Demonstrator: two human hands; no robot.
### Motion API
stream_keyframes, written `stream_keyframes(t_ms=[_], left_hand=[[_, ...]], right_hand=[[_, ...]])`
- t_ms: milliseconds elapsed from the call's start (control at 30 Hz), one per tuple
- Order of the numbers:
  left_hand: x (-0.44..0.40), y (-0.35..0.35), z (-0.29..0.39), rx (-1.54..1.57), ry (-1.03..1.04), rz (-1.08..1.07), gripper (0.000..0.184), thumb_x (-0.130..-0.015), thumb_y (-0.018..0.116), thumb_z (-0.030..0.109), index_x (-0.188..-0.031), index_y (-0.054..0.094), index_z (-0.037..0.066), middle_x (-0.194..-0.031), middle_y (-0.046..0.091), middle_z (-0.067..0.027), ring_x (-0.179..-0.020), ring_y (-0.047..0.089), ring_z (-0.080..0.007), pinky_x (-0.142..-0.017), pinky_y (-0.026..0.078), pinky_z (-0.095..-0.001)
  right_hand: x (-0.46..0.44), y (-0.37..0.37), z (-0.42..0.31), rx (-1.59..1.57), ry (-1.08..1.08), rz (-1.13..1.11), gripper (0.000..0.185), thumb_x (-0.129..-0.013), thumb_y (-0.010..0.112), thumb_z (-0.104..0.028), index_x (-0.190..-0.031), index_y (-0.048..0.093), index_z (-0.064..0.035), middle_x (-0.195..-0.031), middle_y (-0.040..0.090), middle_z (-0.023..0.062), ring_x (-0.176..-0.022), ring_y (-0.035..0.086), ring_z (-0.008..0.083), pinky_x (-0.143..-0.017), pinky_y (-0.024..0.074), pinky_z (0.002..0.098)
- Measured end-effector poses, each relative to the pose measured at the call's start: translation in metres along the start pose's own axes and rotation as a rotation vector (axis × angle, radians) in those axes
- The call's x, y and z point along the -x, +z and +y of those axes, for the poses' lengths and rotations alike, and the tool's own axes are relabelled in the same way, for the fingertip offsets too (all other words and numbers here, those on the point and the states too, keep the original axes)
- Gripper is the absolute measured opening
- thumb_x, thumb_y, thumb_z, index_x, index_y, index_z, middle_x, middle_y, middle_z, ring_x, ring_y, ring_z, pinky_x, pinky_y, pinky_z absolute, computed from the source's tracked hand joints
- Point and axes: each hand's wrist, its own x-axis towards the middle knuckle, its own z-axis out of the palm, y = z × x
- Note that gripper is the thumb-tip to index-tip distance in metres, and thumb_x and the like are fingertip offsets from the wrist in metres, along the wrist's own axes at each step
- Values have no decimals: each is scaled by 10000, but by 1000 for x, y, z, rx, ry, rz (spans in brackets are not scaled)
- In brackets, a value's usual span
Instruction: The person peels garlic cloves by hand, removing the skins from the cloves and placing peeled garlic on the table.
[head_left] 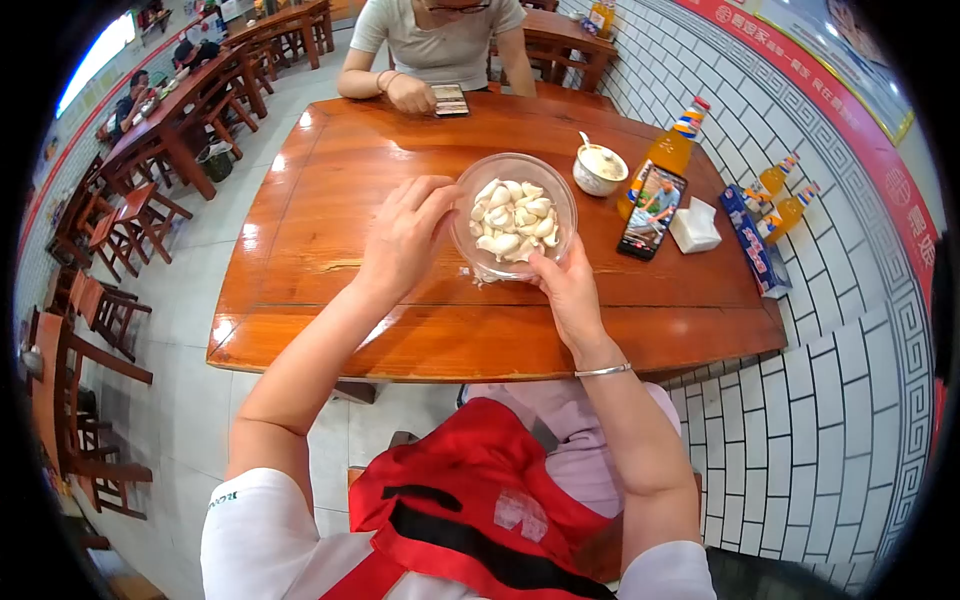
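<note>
A clear bowl (468, 243) full of garlic cloves (515, 218) is over the wooden table. My right hand (570, 292) grips its lower right rim, the thumb on the edge and the fingers underneath. At the bowl's left side is my left hand (405, 230), its fingers extended and somewhat apart, the fingertips close to the rim. Nothing shows in that hand; whether its fingertips touch the bowl I cannot tell. Small pale scraps (478, 274) lie on the table below the bowl.
On the wooden table (300, 240), right of the bowl, stand a lidded white pot (600, 172), an orange bottle (672, 150), a propped phone (653, 213) and tissues (696, 227). A blue box (752, 240) with bottles is by the wall. A person (440, 45) sits opposite.
</note>
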Motion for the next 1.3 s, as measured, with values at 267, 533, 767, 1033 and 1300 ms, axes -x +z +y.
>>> stream_keyframes(t_ms=[267,533,767,1033,1300], left_hand=[[-2,4,-35,-168,-51,-31,287,-767,654,28,-1050,606,39,-1032,619,-86,-937,589,-278,-809,477,-377],[-18,27,-60,-106,-78,-93,266,-758,646,40,-1023,625,43,-1046,618,-107,-1010,577,-299,-851,477,-386],[-9,36,-76,-74,-265,-211,162,-748,678,46,-900,619,45,-976,614,-99,-965,586,-300,-789,485,-397],[5,46,-93,-40,-427,-203,110,-756,660,51,-832,582,34,-901,619,-110,-886,606,-312,-722,491,-411],[1,46,-95,-60,-223,-375,233,-766,650,35,-991,702,65,-989,654,-90,-946,612,-299,-810,507,-386]], right_hand=[[-38,39,24,24,0,-110,582,-892,550,-1,-1416,298,-13,-1280,517,112,-1009,611,192,-848,533,301],[-62,62,35,64,-72,-142,657,-886,550,37,-1456,225,7,-1375,427,148,-1189,520,212,-892,541,308],[-86,49,43,113,114,-222,625,-903,598,-58,-1436,280,10,-1260,539,119,-1033,596,151,-765,524,256],[-103,41,33,108,292,-251,519,-925,600,-172,-1364,403,22,-1114,621,101,-826,625,120,-700,511,237],[-94,31,48,82,218,-273,468,-932,590,-165,-1323,430,35,-1100,614,110,-811,642,132,-696,510,236]])
